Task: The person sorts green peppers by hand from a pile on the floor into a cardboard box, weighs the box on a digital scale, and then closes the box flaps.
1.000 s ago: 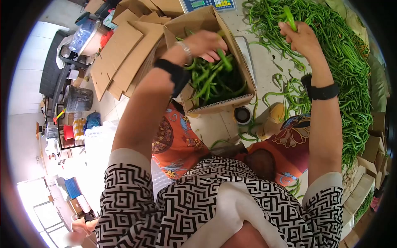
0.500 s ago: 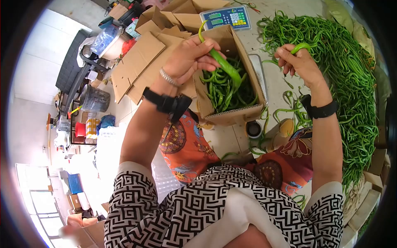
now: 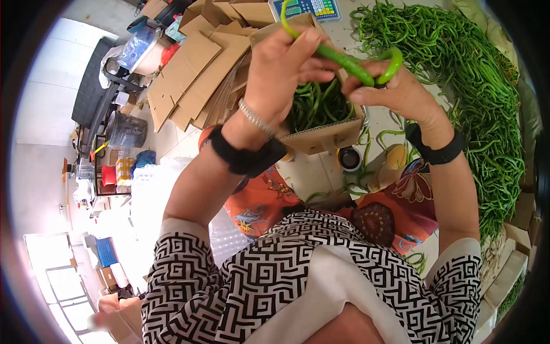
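- Both hands are raised over the cardboard box (image 3: pixel 321 135), at about twelve o'clock from the body.
- The left hand (image 3: pixel 283 66) grips a long green pepper (image 3: pixel 338 57); the right hand (image 3: pixel 395 92) pinches its curled end.
- Looks like checking before packing; next, the pepper wants lowering into the box.
- Loose pepper pile (image 3: pixel 481 92) lies at two o'clock.
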Demonstrator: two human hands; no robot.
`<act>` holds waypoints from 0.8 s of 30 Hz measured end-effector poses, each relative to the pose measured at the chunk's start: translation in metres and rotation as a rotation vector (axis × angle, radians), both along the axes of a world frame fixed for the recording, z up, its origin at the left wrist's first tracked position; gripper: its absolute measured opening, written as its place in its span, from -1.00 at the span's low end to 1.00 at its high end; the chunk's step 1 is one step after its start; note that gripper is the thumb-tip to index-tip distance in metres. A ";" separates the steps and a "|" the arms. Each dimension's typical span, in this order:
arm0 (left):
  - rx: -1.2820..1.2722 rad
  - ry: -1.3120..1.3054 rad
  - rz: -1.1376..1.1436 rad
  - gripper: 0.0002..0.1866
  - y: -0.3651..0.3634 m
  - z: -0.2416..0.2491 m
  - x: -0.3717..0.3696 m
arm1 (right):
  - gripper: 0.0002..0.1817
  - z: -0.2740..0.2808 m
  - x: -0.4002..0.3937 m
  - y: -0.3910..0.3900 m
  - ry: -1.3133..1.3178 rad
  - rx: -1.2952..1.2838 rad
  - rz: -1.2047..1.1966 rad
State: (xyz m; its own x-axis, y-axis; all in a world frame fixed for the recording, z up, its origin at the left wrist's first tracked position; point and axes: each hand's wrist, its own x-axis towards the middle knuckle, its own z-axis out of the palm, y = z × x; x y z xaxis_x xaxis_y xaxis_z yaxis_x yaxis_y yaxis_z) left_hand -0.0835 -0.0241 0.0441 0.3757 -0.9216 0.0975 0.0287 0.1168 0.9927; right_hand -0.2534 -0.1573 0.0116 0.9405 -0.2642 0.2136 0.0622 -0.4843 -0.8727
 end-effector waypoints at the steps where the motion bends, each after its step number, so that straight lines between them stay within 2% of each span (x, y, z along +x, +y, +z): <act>1: -0.052 0.035 -0.065 -0.71 -0.007 0.002 0.000 | -0.61 0.003 -0.002 0.003 0.031 0.042 -0.066; 2: -0.107 0.071 -0.132 -0.70 -0.014 0.004 0.001 | -0.61 0.004 -0.004 -0.001 0.031 0.043 -0.067; 4: -0.069 0.061 -0.176 -0.65 -0.020 0.004 0.012 | -0.61 0.003 -0.015 -0.015 -0.022 0.104 -0.269; 5: -0.018 -0.050 -0.159 -0.62 -0.021 -0.001 0.022 | -0.59 0.010 -0.028 -0.028 0.069 0.092 -0.320; 7: 0.145 -0.281 -0.133 -0.54 -0.026 -0.018 0.057 | -0.53 0.017 -0.066 -0.060 0.196 -0.096 -0.537; 8: 0.277 -0.398 -0.152 -0.55 -0.029 -0.036 0.084 | -0.51 0.015 -0.094 -0.083 0.335 -0.041 -0.669; 9: 0.409 -0.513 -0.168 -0.56 -0.031 -0.052 0.107 | -0.51 -0.003 -0.128 -0.100 0.147 0.094 -0.779; 11: 0.433 -0.766 -0.231 -0.42 -0.033 -0.071 0.131 | -0.51 -0.010 -0.209 -0.120 0.565 -0.402 -0.978; 12: 0.421 -0.756 -0.229 -0.42 -0.038 -0.073 0.131 | -0.49 -0.041 -0.271 -0.138 0.634 -0.494 -0.915; 13: 0.490 -0.629 -0.114 -0.43 -0.044 -0.077 0.128 | -0.48 -0.066 -0.324 -0.138 0.943 -0.458 -0.984; 14: 0.558 -0.499 -0.002 -0.43 -0.049 -0.081 0.126 | -0.47 -0.110 -0.387 -0.121 1.069 -0.620 -1.140; 15: 0.678 -0.317 0.034 -0.25 -0.056 -0.085 0.128 | -0.43 -0.179 -0.489 -0.113 1.379 -0.717 -0.959; 16: 0.676 -0.304 0.034 -0.25 -0.060 -0.087 0.125 | -0.39 -0.195 -0.524 -0.063 1.584 -0.271 -0.804; 18: 0.914 -0.058 0.076 -0.19 -0.066 -0.092 0.118 | -0.51 -0.106 -0.454 0.072 1.858 -0.118 -0.661; 19: 0.949 0.056 0.084 -0.20 -0.071 -0.110 0.124 | -0.55 -0.114 -0.489 0.106 1.749 0.289 -0.874; 20: 0.956 0.061 0.082 -0.20 -0.070 -0.116 0.120 | -0.50 -0.119 -0.507 0.129 1.752 0.518 -0.983; 21: 1.018 0.019 0.048 -0.21 -0.068 -0.122 0.113 | -0.38 -0.114 -0.516 0.144 1.706 0.637 -1.013; 22: 1.082 -0.024 0.011 -0.21 -0.067 -0.127 0.107 | -0.39 -0.119 -0.526 0.154 1.622 0.702 -1.205; 24: 1.150 0.006 0.019 -0.19 -0.076 -0.151 0.104 | -0.43 -0.137 -0.558 0.144 1.455 0.512 -1.247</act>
State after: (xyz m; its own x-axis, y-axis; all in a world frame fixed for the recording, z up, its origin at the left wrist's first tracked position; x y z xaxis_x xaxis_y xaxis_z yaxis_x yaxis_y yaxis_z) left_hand 0.0202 -0.1004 -0.1073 0.3880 -0.4584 -0.7996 0.0417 -0.8579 0.5121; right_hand -0.8112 -0.0131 -0.1251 -0.4167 -0.5742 -0.7048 -0.8145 0.5802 0.0089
